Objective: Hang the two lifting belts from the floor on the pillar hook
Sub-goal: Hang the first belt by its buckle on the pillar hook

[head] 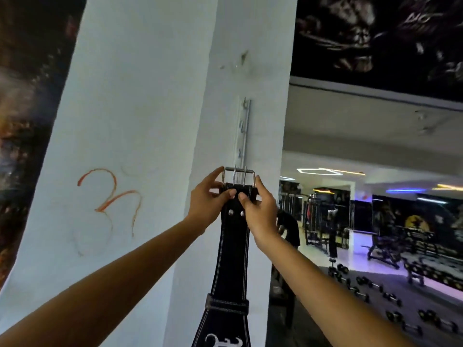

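The lower end of the black lifting belt (231,259) is cut off by the bottom edge of the frame, where only part of a white emblem is seen and cannot be read. Only one belt is seen. The strip of hooks (243,131) fixed to the white pillar (140,108) is viewed nearly edge-on, so the individual hooks are hard to make out, and its lowest part is hidden behind the belt's steel buckle (238,176); whether the buckle is engaged on a hook cannot be determined. The belt is held upright against the pillar's corner face, buckle uppermost, the strap hanging straight down. The left hand (206,204) is closed on the strap's left edge just below the buckle, thumb pressed on the front, forefinger reaching up to the buckle's corner. The right hand (260,209) is closed on the right edge at the same height, thumb on the front face beside the left thumb, with the other fingers concealed behind the strap. Two rivets (236,213) are visible between the hands. An orange scrawl (110,196) is noted on the pillar's broad face. Dark murals (380,33) are seen blurred and indistinct to either side. To the right, beyond the pillar, a dim gym floor is observed with rows of dumbbells (370,291) and benches (385,249), their detail lost in low light; a figure in dark clothing (288,229) is partly obscured by the right forearm.
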Available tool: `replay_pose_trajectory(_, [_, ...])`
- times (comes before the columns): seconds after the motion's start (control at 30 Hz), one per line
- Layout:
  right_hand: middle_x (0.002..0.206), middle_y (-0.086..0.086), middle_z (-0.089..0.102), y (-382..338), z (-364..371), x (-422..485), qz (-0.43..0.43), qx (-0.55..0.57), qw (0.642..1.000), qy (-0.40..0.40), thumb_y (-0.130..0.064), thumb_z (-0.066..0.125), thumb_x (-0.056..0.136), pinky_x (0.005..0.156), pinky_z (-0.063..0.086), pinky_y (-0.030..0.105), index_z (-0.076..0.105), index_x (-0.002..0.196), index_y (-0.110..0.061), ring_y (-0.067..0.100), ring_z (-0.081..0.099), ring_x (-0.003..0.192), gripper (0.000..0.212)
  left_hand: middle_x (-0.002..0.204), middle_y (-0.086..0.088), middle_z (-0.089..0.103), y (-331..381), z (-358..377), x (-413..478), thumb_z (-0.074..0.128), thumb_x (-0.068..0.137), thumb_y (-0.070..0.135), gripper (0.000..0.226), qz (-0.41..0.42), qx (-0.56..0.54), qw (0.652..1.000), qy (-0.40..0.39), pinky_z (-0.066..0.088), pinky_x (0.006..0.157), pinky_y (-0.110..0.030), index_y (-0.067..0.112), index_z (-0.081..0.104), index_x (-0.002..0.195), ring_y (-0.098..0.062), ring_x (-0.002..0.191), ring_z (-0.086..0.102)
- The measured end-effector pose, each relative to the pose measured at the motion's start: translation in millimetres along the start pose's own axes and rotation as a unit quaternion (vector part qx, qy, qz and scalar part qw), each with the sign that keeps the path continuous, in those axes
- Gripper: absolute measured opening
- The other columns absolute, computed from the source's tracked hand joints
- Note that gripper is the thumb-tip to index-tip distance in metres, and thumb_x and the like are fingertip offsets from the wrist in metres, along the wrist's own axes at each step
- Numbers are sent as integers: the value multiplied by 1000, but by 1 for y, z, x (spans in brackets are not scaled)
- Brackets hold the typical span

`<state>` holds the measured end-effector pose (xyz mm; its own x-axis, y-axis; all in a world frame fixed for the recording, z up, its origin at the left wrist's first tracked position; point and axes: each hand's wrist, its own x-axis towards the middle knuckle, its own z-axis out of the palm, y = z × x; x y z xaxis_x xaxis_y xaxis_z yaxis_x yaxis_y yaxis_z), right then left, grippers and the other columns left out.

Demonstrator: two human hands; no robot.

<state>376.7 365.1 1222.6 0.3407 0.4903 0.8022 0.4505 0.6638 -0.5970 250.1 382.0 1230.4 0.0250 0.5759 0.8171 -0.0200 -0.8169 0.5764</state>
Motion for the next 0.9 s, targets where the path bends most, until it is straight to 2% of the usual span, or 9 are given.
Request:
replay_pose_trajectory(0.03, [130, -3, 53, -6, 3, 21, -7, 6, 1000, 5, -18, 66, 90, 103, 48, 41, 39, 146, -27, 24, 56, 122, 63, 103, -4, 65, 4, 4, 21, 72, 82, 18, 62, 7, -7, 1000, 7, 59, 82, -40, 29, 47, 137, -23, 87, 71])
replay_pose_trajectory(0.13, [143, 6, 50, -23, 8, 55, -7, 8, 1000, 8, -16, 64, 92, 109, 41, 33, 39, 147, -23, 22, 47, 131, 61, 101, -4, 63, 11, 10, 59, 71, 83, 16, 63, 6, -13, 1000, 13, 57, 87, -43, 27, 46, 139, -24, 90, 70])
replay_pose_trajectory(0.4, [148, 9, 47, -14, 24, 84, 35, 12, 999, 10, -10, 62, 92, 104, 40, 26, 39, 146, -17, 25, 47, 134, 59, 116, -16, 64, -9, 22, 92, 68, 85, 20, 62, -58, 1, 998, 17, 52, 94, -46, 26, 42, 141, -27, 100, 64])
replay_pose_trajectory(0.53, [145, 11, 49, -2, 30, 86, 46, 0, 999, 14, -12, 61, 93, 105, 43, 30, 38, 147, -18, 26, 50, 131, 58, 117, -16, 66, -21, 26, 91, 66, 87, 23, 59, -68, -7, 997, 26, 52, 95, -46, 24, 43, 141, -28, 103, 65])
replay_pose_trajectory(0.63, [141, 13, 50, -1, 34, 89, 44, -26, 999, 12, -13, 57, 95, 101, 41, 25, 34, 149, -18, 27, 52, 127, 59, 111, -14, 66, -20, 27, 92, 61, 91, 21, 58, -63, 5, 998, 18, 55, 85, -35, 28, 37, 144, -22, 93, 65])
replay_pose_trajectory(0.7, [138, 15, 45, -1, 36, 90, 45, -49, 998, 10, -14, 53, 97, 104, 41, 30, 30, 151, -20, 30, 49, 126, 59, 102, -11, 64, -19, 28, 91, 57, 93, 19, 59, -47, 33, 998, 15, 49, 70, -17, 28, 32, 146, -16, 85, 60])
replay_pose_trajectory(0.73, [136, 15, 43, -1, 38, 90, 46, -62, 997, 7, -15, 51, 98, 107, 41, 35, 28, 152, -21, 31, 47, 126, 59, 102, -12, 63, -18, 28, 91, 55, 94, 19, 58, -39, 50, 998, 12, 46, 68, -15, 27, 31, 146, -16, 85, 58])
replay_pose_trajectory(0.83, [135, 15, 38, 4, 38, 91, 36, -101, 994, -12, -19, 47, 100, 108, 41, 41, 24, 152, -23, 33, 44, 127, 58, 122, -19, 60, -19, 26, 90, 55, 94, 20, 58, -40, 76, 996, -5, 52, 88, -33, 22, 31, 147, -25, 101, 59])
replay_pose_trajectory(0.9, [136, 15, 37, 6, 37, 90, 34, -124, 991, -27, -20, 46, 100, 108, 41, 41, 23, 153, -22, 34, 42, 127, 57, 128, -20, 58, -19, 24, 92, 56, 94, 21, 57, -47, 91, 995, -11, 51, 95, -40, 21, 33, 146, -25, 103, 58])
